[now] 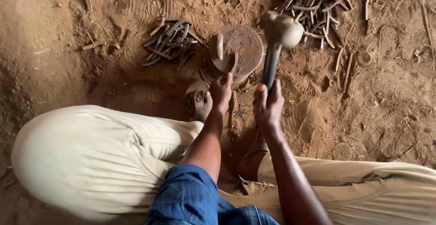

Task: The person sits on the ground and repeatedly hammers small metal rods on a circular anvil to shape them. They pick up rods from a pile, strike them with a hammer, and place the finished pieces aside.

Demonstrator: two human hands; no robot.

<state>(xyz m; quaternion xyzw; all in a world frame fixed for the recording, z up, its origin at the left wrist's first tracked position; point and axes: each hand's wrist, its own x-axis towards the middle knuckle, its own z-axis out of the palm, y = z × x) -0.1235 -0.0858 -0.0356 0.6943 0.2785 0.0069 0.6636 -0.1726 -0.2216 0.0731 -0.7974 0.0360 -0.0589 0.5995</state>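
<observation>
My right hand (268,104) grips the dark handle of a hammer (279,34) whose worn round head is raised beside a round metal anvil block (245,43) set in the dirt. My left hand (221,91) pinches a thin curved metal strip (235,63) and holds it against the block's near edge. A small upright metal piece stands on the block's left side. I squat with both knees in pale trousers, and my sandalled left foot (197,104) rests just below the block.
A pile of curved dark metal strips (170,43) lies left of the block. A larger heap of strips (313,4) lies at the upper right. Loose strips and sticks scatter over the sandy ground (386,93) to the right.
</observation>
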